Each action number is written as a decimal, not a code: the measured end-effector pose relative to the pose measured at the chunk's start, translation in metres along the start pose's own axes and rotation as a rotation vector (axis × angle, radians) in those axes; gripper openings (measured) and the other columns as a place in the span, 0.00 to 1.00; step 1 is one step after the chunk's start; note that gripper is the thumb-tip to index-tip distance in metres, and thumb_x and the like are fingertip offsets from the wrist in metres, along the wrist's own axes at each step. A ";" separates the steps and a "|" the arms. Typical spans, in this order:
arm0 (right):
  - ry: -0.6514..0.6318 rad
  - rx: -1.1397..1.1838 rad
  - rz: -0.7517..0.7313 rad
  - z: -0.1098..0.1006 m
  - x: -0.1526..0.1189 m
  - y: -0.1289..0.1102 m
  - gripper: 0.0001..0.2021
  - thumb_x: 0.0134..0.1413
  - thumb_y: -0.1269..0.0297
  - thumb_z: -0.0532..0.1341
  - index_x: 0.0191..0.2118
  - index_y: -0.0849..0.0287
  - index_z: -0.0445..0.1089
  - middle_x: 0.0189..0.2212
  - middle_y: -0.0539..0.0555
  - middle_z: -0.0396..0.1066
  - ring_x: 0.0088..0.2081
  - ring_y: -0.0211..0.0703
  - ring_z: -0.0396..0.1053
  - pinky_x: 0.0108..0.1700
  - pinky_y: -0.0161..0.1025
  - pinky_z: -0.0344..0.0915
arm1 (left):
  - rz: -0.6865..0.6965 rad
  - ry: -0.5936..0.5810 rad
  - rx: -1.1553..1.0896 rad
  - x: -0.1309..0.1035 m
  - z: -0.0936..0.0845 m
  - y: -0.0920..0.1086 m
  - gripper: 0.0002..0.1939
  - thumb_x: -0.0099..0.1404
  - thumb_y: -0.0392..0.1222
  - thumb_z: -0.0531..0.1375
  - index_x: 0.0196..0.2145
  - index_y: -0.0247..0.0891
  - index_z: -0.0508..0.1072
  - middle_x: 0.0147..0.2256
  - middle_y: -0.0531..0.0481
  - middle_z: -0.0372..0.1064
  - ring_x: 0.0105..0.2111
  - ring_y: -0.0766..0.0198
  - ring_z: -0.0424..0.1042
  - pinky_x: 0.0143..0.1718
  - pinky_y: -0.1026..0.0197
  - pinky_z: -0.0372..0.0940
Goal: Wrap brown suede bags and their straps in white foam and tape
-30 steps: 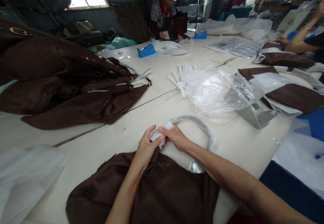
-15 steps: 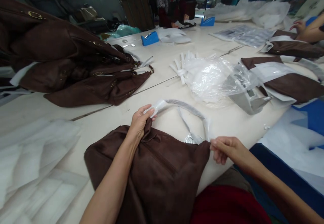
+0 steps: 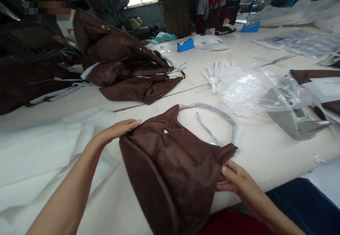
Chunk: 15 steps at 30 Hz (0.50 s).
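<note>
A dark brown handbag [image 3: 183, 160] lies in front of me on the white table, with a zipper across its face. Its strap [image 3: 212, 107], wrapped in pale film, curves over the tabletop beyond it. Against the bag's upper left edge rests my left hand [image 3: 123, 128], fingers stretched out and not wrapped round it. My right hand [image 3: 235, 178] grips the bag's right side between thumb and fingers, some fingertips hidden behind the material. A thin wrapped strip [image 3: 208, 129] lies inside the strap's loop.
Brown bags [image 3: 138, 82] are piled at the back left, with white sheets [image 3: 39, 157] nearer on the left. Clear plastic bags [image 3: 244, 86] and a grey holder [image 3: 289, 121] lie to the right. Blue tape dispensers [image 3: 185, 45] stand farther back. One person [image 3: 212, 8] works across the table.
My left hand has let go of the wrapped strap end and moved left to the bag's side. My right hand has shifted from the strap corner down the bag's right edge. The view has turned left.
</note>
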State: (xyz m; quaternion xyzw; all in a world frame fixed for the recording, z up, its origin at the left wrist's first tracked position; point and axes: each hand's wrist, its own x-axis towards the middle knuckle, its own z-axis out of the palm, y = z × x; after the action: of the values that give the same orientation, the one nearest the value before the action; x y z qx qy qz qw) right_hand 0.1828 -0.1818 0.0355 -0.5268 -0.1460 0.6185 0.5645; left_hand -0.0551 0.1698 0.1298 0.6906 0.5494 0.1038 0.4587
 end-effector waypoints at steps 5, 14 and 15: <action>0.190 -0.058 -0.283 -0.014 0.074 -0.078 0.23 0.44 0.44 0.69 0.35 0.60 0.71 0.36 0.59 0.76 0.37 0.52 0.74 0.37 0.44 0.71 | -0.067 0.006 -0.223 -0.058 0.015 -0.044 0.32 0.44 0.60 0.72 0.43 0.38 0.77 0.39 0.44 0.78 0.42 0.50 0.75 0.38 0.60 0.68; 0.249 -1.136 -0.826 -0.017 0.026 -0.104 0.24 0.62 0.51 0.58 0.61 0.50 0.67 0.64 0.56 0.61 0.66 0.54 0.56 0.68 0.55 0.47 | 0.392 0.380 0.179 -0.125 0.071 -0.056 0.29 0.63 0.61 0.57 0.58 0.48 0.68 0.56 0.44 0.70 0.55 0.46 0.69 0.56 0.45 0.64; 0.108 -1.261 -0.791 -0.013 0.016 -0.098 0.26 0.62 0.51 0.59 0.63 0.48 0.64 0.66 0.55 0.58 0.67 0.54 0.53 0.69 0.57 0.43 | 0.545 0.337 0.287 -0.124 0.077 -0.053 0.27 0.64 0.59 0.56 0.59 0.52 0.67 0.58 0.47 0.68 0.57 0.46 0.67 0.58 0.44 0.62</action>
State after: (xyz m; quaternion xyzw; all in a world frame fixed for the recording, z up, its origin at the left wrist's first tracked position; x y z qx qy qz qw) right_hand 0.2496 -0.1417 0.0985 -0.6885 -0.6237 0.1416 0.3420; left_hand -0.0869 0.0228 0.0924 0.8424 0.4220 0.2567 0.2153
